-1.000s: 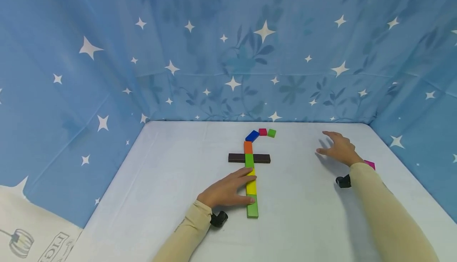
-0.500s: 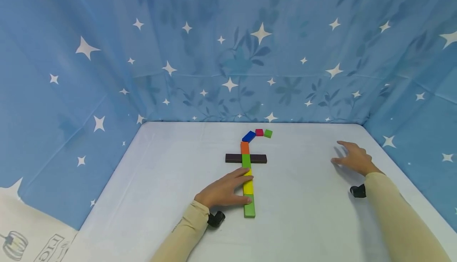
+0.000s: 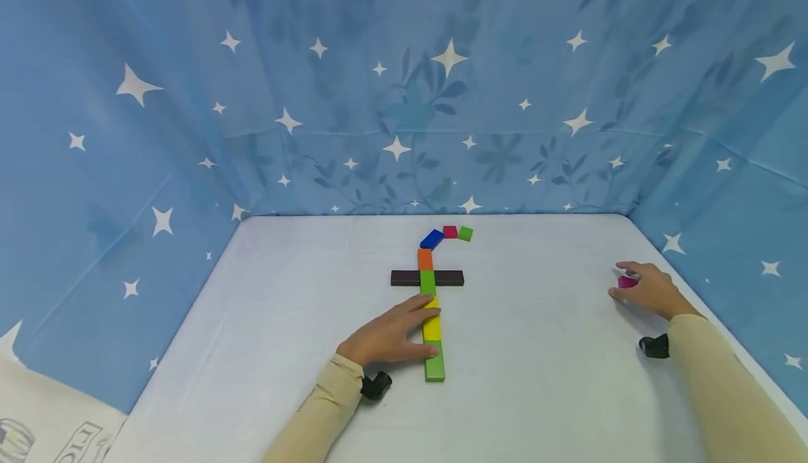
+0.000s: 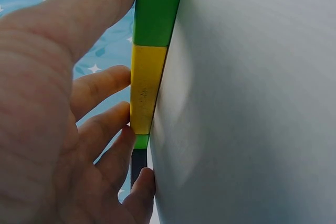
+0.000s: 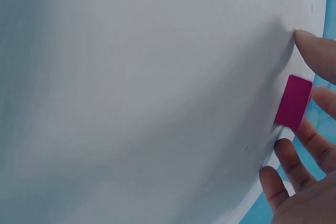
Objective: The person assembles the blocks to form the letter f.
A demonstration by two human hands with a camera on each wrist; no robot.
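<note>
My left hand (image 3: 391,334) rests with spread fingers along a column of blocks. In the left wrist view, its thumb touches a green block (image 4: 155,9) and other fingertips touch the yellow block (image 4: 147,90). A second green block (image 3: 427,282) lies across a dark brown bar (image 3: 449,278), with an orange block (image 3: 426,259) beyond it. At the right, my right hand (image 3: 653,291) hovers round a magenta block (image 3: 627,282), thumb and fingers spread. The right wrist view shows the thumb apart from the magenta block (image 5: 294,103); whether a fingertip touches it I cannot tell.
Past the orange block, a blue block (image 3: 432,239), a red block (image 3: 450,232) and a small green block (image 3: 466,233) curve rightward. The white table (image 3: 536,351) is bordered by a blue star-patterned curtain (image 3: 353,98) at the back and sides.
My right hand has moved rightward and toward me, and the magenta block now shows between its thumb and fingers. My left hand stays on the column. The view has shifted slightly right.
</note>
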